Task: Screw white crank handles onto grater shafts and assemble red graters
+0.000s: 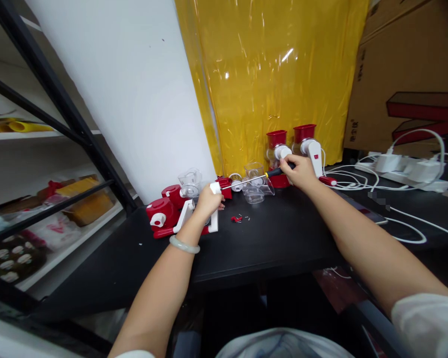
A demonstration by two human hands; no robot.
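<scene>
My right hand (298, 170) is closed round the black-and-yellow handle of a screwdriver (249, 180), whose shaft points left. Its tip meets a white plastic crank handle part (215, 188) that my left hand (208, 201) grips; my fingers hide most of that part. Beneath my left hand lie white crank handles with red grips (186, 217). Red machine bases (163, 217) stand just left of it. Between my hands, clear plastic housings (254, 189) sit on the table. Small red pieces and screws (237, 219) lie loose in front of them.
Two red-and-white rotary graters (309, 144) stand at the back right. White cables and a power strip (406, 171) occupy the right side, near a phone (366, 211). A yellow plastic curtain (280, 74) hangs behind; a black-framed shelf (56, 134) is on the left.
</scene>
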